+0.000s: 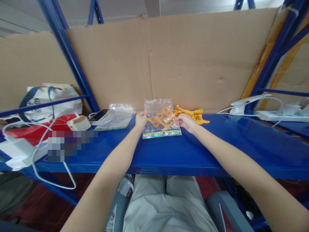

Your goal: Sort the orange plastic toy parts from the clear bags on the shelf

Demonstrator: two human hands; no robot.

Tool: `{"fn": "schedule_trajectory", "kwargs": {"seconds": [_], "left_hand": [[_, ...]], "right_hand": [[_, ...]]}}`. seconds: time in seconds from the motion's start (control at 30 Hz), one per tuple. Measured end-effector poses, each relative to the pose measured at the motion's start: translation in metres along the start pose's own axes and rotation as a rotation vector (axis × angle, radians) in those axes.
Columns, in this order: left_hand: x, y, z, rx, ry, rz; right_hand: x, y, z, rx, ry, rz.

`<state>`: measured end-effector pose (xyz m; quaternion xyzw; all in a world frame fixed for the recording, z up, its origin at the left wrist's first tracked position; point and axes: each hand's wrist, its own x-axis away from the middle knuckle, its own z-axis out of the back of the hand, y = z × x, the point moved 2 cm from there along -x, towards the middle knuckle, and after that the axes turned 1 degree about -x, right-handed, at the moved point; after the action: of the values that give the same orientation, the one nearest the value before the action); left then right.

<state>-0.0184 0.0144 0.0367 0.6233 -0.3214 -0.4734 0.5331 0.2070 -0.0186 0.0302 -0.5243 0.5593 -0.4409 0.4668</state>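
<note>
A clear plastic bag (158, 105) with a colourful printed strip along its near edge is spread between my two hands over the blue shelf top. Orange-yellow plastic pieces (166, 122) with round cup-like ends show through its film; whether all of them lie inside the bag I cannot tell. My left hand (141, 120) is closed, pinching the bag's left edge. At the right edge my right hand (186, 122) is also closed on the bag, its fingertips close to an orange piece. Just behind that hand lies a pile of similar orange-yellow pieces (196, 114).
Flat clear bags (118, 117) are stacked left of my hands, beside a dark phone (98, 115). Farther left are a white charger (79, 123), cables, a red bag (31, 132) and a white tote (54, 104). A cardboard wall (193, 61) stands behind; a power strip (282, 115) lies right.
</note>
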Motion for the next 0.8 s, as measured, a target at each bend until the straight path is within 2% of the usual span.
{"fn": "schedule_trajectory", "kwargs": {"seconds": [0.1, 0.2, 0.4, 0.5, 0.67, 0.8], "left_hand": [[-0.0019, -0.0018, 0.0001, 0.004, -0.035, 0.012], [-0.0025, -0.0032, -0.0007, 0.02, -0.119, 0.015], [0.0005, -0.0026, -0.0023, 0.008, -0.239, 0.011], [0.0009, -0.0019, -0.0024, -0.01, -0.231, 0.022], [0.001, -0.0021, -0.003, -0.028, -0.17, 0.047], [0.0034, -0.0014, -0.0034, -0.012, -0.191, 0.046]], "right_hand": [[0.0021, 0.001, 0.0003, -0.008, 0.01, -0.028], [0.0039, 0.0023, 0.0016, -0.002, -0.011, -0.04], [0.008, 0.0002, -0.0009, 0.08, -0.024, -0.008], [0.0084, -0.0011, -0.0036, 0.095, 0.011, -0.012], [0.0039, 0.0005, -0.0049, 0.03, 0.152, 0.037], [0.0033, 0.0026, -0.0032, -0.033, 0.152, 0.006]]}}
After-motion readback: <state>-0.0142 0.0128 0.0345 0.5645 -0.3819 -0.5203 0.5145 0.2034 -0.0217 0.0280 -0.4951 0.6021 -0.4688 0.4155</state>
